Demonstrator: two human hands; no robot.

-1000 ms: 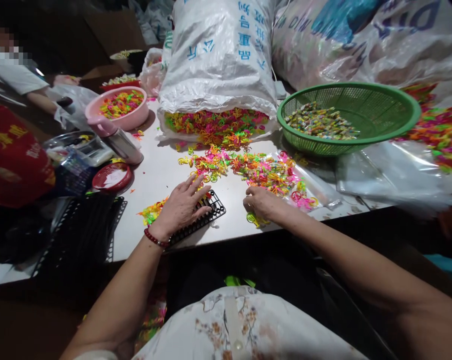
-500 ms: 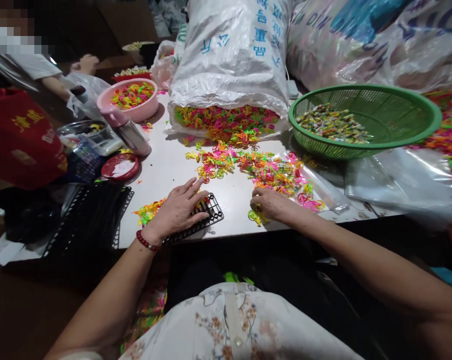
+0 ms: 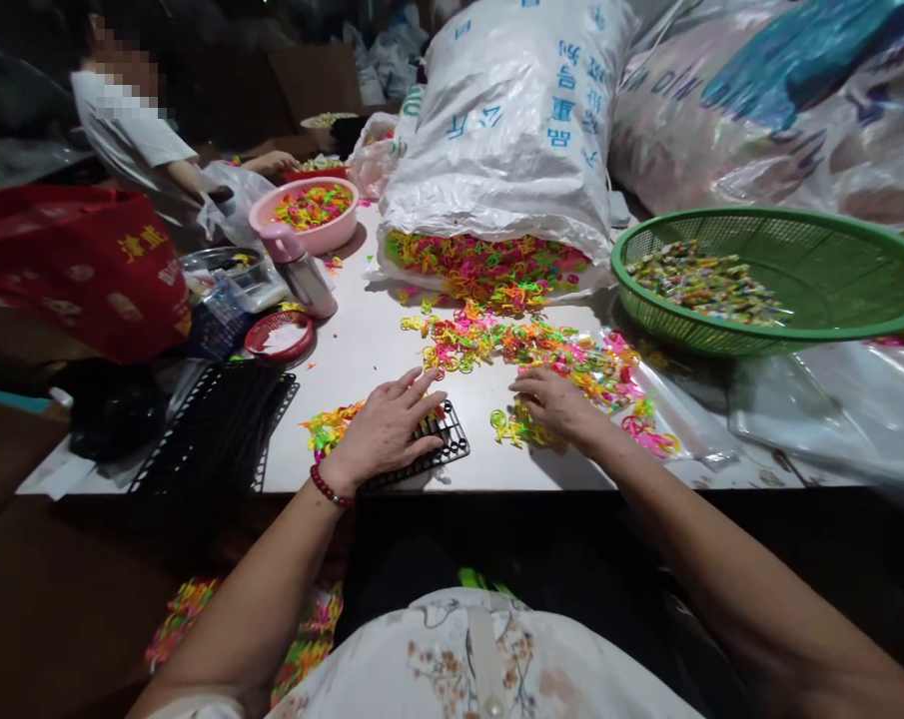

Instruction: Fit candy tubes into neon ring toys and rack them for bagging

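My left hand lies palm down, fingers spread, over a black plastic grid rack. It hides much of the rack, whose right end shows past the fingers. Small bright plastic pieces in yellow, orange and green lie along the hand's far left side. Over to the right, my right hand is low over the table with its fingers bent and apart, beside a small cluster of yellow-green pieces. Beyond both hands spreads a larger heap of mixed-colour pieces.
A white woven sack spills pieces onto the table. A green basket holds wrapped items. Black racks, a red basket, a flask and a pink bowl stand left. Behind them is another person.
The view has shifted, so the scene sits farther right and lower. My right hand's fingers have opened beside the yellow-green cluster. My left hand stays on the rack. The other person's arm has reached rightward.
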